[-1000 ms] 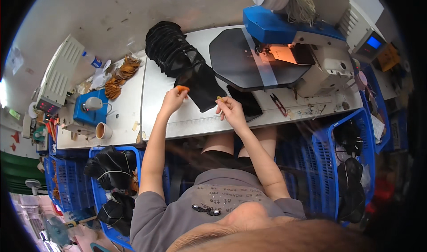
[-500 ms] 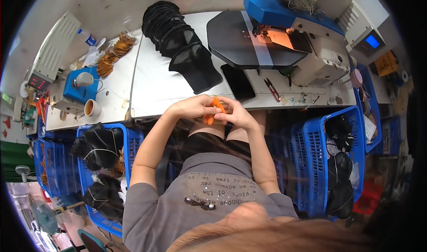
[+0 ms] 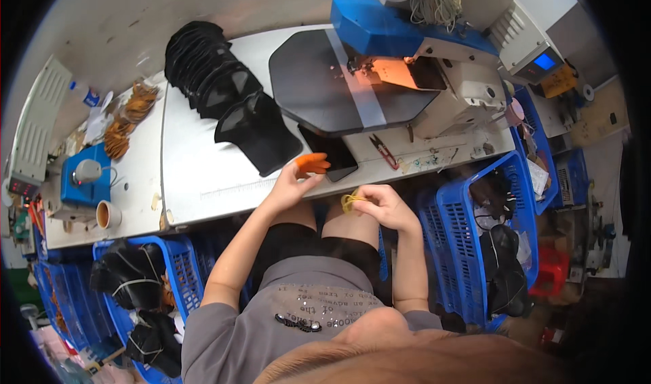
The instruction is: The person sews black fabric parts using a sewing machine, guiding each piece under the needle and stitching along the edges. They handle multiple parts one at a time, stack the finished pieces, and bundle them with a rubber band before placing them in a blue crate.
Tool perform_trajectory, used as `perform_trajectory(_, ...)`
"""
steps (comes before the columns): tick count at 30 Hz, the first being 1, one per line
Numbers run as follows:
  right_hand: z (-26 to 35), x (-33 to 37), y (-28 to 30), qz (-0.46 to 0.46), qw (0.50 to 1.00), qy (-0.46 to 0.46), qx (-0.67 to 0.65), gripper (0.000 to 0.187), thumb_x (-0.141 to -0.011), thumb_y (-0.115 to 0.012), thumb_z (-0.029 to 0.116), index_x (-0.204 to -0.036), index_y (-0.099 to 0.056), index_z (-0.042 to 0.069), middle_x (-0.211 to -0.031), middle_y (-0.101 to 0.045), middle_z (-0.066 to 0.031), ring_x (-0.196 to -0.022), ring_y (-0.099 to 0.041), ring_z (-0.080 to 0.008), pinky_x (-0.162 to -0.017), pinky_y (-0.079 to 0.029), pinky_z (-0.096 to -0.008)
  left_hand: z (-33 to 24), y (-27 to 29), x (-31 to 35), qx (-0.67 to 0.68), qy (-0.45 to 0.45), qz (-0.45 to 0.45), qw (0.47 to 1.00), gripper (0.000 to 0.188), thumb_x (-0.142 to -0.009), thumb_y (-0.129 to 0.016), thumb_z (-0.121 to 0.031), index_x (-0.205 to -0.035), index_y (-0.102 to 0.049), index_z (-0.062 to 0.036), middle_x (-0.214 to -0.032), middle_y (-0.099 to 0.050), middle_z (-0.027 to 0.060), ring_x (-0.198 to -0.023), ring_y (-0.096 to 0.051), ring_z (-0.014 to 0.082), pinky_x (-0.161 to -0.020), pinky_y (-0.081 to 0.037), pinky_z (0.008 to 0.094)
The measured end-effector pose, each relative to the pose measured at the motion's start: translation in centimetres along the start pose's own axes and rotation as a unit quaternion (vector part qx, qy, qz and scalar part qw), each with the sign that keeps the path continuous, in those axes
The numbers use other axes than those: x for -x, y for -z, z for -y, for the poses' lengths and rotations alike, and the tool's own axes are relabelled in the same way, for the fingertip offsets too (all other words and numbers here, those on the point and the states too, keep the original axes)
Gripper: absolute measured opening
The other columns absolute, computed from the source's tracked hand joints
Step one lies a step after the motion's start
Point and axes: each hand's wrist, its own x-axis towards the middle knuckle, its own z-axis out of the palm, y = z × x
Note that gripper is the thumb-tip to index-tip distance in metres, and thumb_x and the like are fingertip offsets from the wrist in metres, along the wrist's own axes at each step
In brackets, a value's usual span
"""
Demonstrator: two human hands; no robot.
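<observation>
My left hand [image 3: 290, 183] is raised at the table's front edge, with orange finger covers [image 3: 313, 162] on its fingers. Its fingers stretch out apart from the thumb, and nothing shows between them. Over my lap, my right hand [image 3: 388, 208] pinches a looped yellow rubber band [image 3: 350, 201]; whether it is one band or more is hard to tell. Just beyond the left hand lie a dark phone [image 3: 332, 155] and a long overlapping row of black fabric pieces [image 3: 256, 132].
A blue sewing machine [image 3: 380, 26] with a black octagonal plate [image 3: 312, 89] stands on the white table [image 3: 196, 160]. Red-handled snips [image 3: 385, 152] lie near the front edge. Blue baskets [image 3: 186, 275] holding black bundles stand on both sides. A cup [image 3: 108, 214] sits at left.
My hands, together over my lap before, have come apart. The left moved to the table edge, fingers spread; the right holds the yellow band. The view has shifted too.
</observation>
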Motion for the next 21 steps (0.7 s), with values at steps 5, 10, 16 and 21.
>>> perform_trajectory(5, 5.7, 2.7, 5.3, -0.242, 0.965, -0.022, 0.093, 0.012, -0.092, -0.059, 0.009, -0.085, -0.061, -0.001, -0.065, -0.058, 0.0009, -0.058, -0.051, -0.0036, -0.053, -0.041, -0.0203, 2.5, 0.8, 0.0, -0.092, -0.031, -0.048, 0.994, 0.029, -0.090, -0.061, -0.010, -0.116, -0.062, 0.0005, -0.105, -0.068, 0.0071, -0.096, -0.062, 0.0161, -0.088, -0.048, 0.0293)
perform_trajectory(10, 12.7, 0.6, 12.6, -0.424, 0.847, 0.104, 0.304, 0.017, -0.091, -0.061, 0.012, -0.080, -0.060, -0.001, -0.062, -0.049, 0.0059, -0.057, -0.040, -0.0019, -0.049, -0.032, -0.0225, 4.5, 1.2, -0.1, -0.160, -0.052, -0.061, 0.984, 0.025, -0.083, -0.059, -0.004, -0.106, -0.069, -0.0018, -0.092, -0.070, 0.0176, -0.082, -0.068, 0.0272, -0.075, -0.051, 0.0332)
perform_trajectory(16, 24.7, -6.1, 21.8, -0.536, 0.691, 0.120, 0.469, 0.031, -0.084, -0.060, 0.027, -0.095, -0.069, -0.001, -0.073, -0.067, -0.0165, -0.071, -0.067, -0.0257, -0.068, -0.051, -0.0357, 4.2, 0.2, 0.2, -0.240, -0.120, -0.067, 0.961, 0.020, -0.082, -0.061, -0.006, -0.100, -0.070, -0.0047, -0.085, -0.067, 0.0186, -0.076, -0.064, 0.0344, -0.068, -0.051, 0.0377)
perform_trajectory(21, 31.3, -12.6, 19.4, -0.430, 0.786, 0.063, 0.440, 0.037, -0.087, -0.059, 0.033, -0.083, -0.068, -0.003, -0.055, -0.057, -0.0054, -0.040, -0.053, -0.0131, -0.041, -0.045, -0.0290, 4.0, 0.7, 0.1, -0.213, -0.108, -0.075, 0.968, 0.021, -0.081, -0.060, -0.003, -0.099, -0.071, -0.0046, -0.084, -0.067, 0.0181, -0.074, -0.064, 0.0331, -0.066, -0.050, 0.0366)
